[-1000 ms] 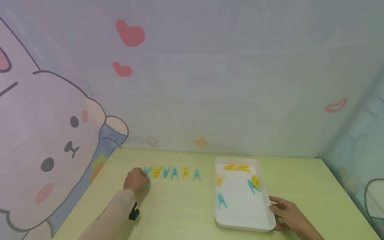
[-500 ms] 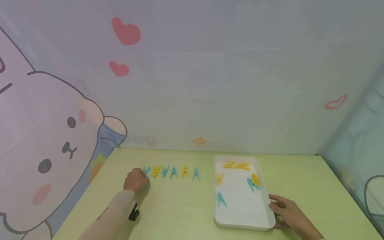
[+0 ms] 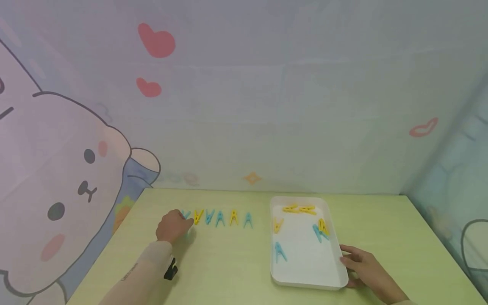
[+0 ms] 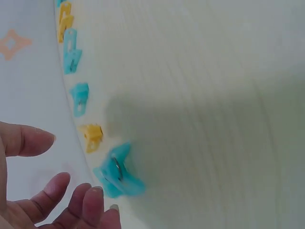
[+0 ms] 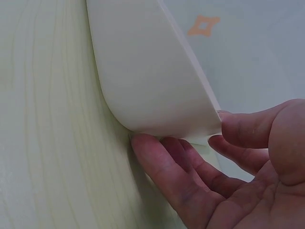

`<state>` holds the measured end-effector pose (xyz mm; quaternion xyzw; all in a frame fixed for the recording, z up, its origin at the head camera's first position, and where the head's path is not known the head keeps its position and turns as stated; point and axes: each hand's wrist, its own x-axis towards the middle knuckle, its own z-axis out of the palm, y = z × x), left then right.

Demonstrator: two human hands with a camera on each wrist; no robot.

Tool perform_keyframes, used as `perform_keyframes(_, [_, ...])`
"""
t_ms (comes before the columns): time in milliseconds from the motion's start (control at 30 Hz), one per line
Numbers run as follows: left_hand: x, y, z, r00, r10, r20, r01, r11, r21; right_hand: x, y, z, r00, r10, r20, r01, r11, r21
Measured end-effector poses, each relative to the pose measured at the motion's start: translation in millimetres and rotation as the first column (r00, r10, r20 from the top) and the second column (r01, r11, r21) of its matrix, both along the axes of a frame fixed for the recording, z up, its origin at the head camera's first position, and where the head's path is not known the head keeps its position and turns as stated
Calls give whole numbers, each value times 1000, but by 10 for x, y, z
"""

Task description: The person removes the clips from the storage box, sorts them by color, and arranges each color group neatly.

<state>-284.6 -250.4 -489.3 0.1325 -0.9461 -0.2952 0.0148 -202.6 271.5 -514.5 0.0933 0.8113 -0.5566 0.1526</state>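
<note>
The blue clothespin (image 4: 118, 172) lies on the tabletop (image 3: 228, 262) at the row's left end, just released by the open left hand (image 3: 171, 226). It should be aligned gently while the white tray (image 3: 306, 279) is steadied by the right hand (image 3: 362, 269), fingers at its corner.

- No words, labels, brands or numbers are showing legibly in any view.
- The backdrop (image 3: 267, 106) is carrying only drawn signs: two red hearts (image 3: 156, 42), a red lips mark (image 3: 423, 128) and an orange diamond (image 3: 252, 178).
- Faint marks beside the diamond are staying too blurred to read.
- A small dark marking on the left forearm sleeve (image 3: 129, 271) is appearing too tiny to make out.
</note>
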Motion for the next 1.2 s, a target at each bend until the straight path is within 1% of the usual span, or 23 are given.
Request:
perform_keyframes(200, [40,237,112,1000,-15,-21,16,998,58,9,-5,17,1000,2,-8,-2,1000,3])
perform_keyframes(467, [48,569,223,998,-42,-41,47,989,137,18,-9,1,1000,-7,-17,7,1000,23])
perform_keyframes(567, [45,709,253,997,-54,-53,63,981,183,21,-13,1,1000,-10,-13,11,1000,25])
perform_keyframes(700, [34,911,269,996,-65,-67,80,963,256,21,-8,-1,1000,-13,-7,13,1000,21])
perform_keyframes(800, [29,1070,295,993,-86,-79,106,948,299,18,1,-2,1000,-12,-10,13,1000,18])
perform_keyframes(900, [31,1225,346,989,-115,-89,139,934,329,15,7,3,1000,-16,-12,16,1000,19])
perform_keyframes(1000, [24,1370,390,986,-140,-92,164,926,341,14,0,12,1000,-15,-15,15,1000,20])
perform_keyframes(1200, [-10,1669,442,978,-186,-92,207,911,356,15,-25,18,1000,-21,-7,21,1000,21])
